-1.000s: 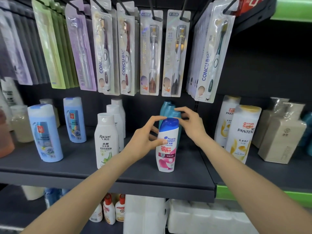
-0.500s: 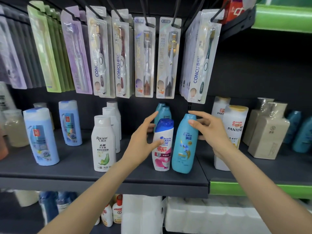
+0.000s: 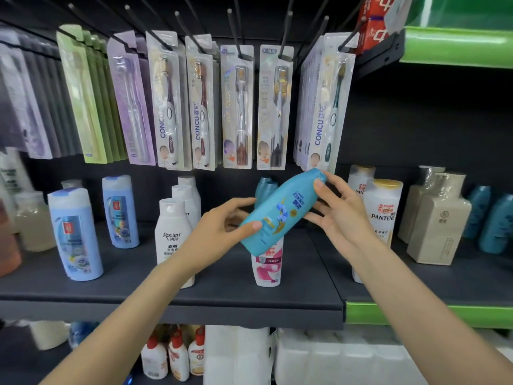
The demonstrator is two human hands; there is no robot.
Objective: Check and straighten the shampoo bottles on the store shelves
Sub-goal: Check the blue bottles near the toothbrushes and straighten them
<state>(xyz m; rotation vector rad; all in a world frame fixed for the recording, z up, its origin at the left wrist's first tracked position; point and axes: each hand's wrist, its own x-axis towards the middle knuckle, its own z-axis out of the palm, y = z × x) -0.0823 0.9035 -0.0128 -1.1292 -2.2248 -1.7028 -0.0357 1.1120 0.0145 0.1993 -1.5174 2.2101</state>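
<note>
**Clearly a risk of slipping or knocking**

Held tilted above the shelf (image 3: 194, 290): teal shampoo bottle (image 3: 280, 212), pinched at base by left hand (image 3: 222, 232), near cap by right hand (image 3: 341, 215). Loose fingertip grip; could drop onto pink-and-white shampoo bottle (image 3: 268, 265) directly below.

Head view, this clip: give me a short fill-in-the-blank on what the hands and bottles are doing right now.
1. The teal bottle is held off the shelf by ____ hands.
2. Its cap end points up toward the ____ hand.
3. The left hand grips the bottle's ____ end.
4. Directly below it stands a white and ____ bottle on the dark shelf.

Missing words: both; right; bottom; pink
</note>
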